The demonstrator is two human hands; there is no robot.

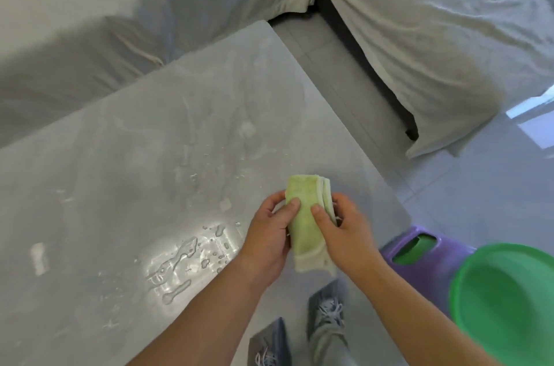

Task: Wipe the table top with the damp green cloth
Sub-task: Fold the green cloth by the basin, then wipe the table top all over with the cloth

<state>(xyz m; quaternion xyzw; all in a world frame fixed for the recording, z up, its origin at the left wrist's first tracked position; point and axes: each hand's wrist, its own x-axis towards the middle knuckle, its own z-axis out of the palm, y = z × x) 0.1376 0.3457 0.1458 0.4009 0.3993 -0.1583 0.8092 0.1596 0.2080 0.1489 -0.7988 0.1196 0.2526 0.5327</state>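
Note:
A folded green cloth [305,215] is held between both hands just above the near right part of the grey table top [150,140]. My left hand [266,233] grips its left edge with the thumb on top. My right hand [341,227] grips its right edge, also thumb on top. The cloth's lower end hangs down between my wrists. The table top is wet, with puddles and droplets [180,260] left of my hands and streaks further back.
A green basin [506,299] sits on a purple stool [431,251] at the right, close to the table's edge. Furniture draped in grey sheets [434,35] stands behind and to the right of the table. My feet [326,314] stand on the tiled floor.

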